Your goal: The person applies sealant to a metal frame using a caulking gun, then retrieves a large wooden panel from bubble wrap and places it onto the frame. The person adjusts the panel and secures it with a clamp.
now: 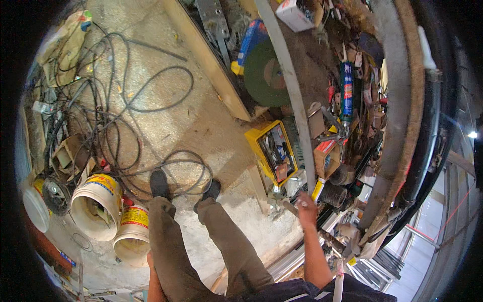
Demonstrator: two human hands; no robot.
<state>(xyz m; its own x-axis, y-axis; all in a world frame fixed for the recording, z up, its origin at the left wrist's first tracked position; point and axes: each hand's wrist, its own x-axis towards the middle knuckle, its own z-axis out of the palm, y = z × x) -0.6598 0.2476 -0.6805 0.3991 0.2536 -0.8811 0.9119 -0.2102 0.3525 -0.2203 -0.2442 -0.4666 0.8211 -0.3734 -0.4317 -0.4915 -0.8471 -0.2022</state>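
Note:
My right hand (306, 210) reaches to the front of the cluttered shelf, its fingers curled together; what they hold, if anything, I cannot make out. Close beside it are a yellow-and-white tube-like piece (317, 190) and a dark spool (333, 195). Just beyond sits a yellow-rimmed case (275, 153) with small metal parts inside. My left hand (150, 259) hangs low beside my left thigh, near a white bucket (132, 246); its fingers are mostly hidden.
A blue sealant cartridge (346, 93), a green grinding disc (266, 75) and an open carton (327, 158) lie among the shelf clutter. Looped black cable (128, 105) covers the floor at left and around my feet. Another white bucket (95, 214) stands at left.

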